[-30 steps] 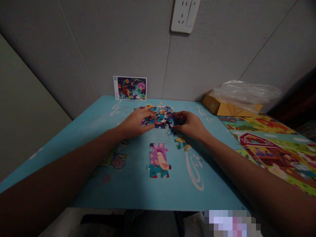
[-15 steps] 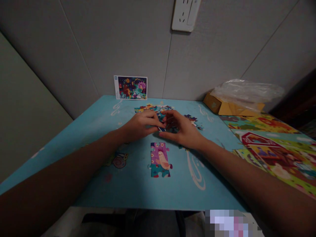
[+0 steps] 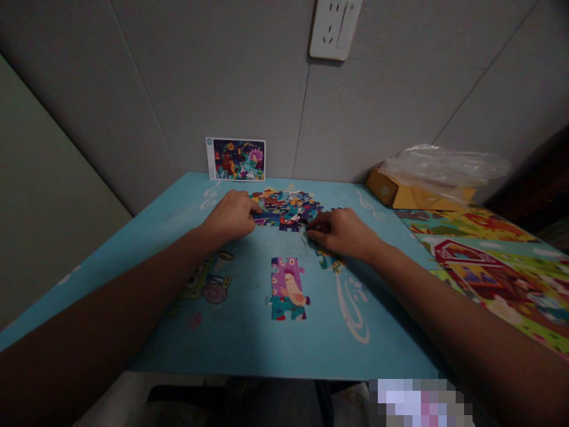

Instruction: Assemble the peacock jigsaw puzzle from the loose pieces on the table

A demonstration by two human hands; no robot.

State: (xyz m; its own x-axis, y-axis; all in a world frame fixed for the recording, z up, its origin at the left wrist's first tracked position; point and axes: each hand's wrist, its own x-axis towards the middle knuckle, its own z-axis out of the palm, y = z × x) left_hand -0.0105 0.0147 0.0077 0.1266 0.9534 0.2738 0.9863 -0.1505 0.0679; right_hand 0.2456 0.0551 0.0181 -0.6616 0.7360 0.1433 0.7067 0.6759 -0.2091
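Observation:
A heap of loose, colourful puzzle pieces lies near the back of the light blue table. My left hand rests at the heap's left edge, fingers curled against the pieces. My right hand lies at the heap's right edge, fingers bent, fingertips touching pieces. Whether either hand grips a piece is hidden. Closer to me sits a small joined block of pieces, purple above and teal below. A few more pieces lie under my right wrist.
A picture card of the puzzle leans on the grey wall at the back. A yellow box with a clear plastic bag sits at the back right. A bright printed board covers the right side. A wall socket is above.
My hands, which met over the middle of the heap half a second ago, have moved apart. The left hand went left and the right hand went right, uncovering the pieces.

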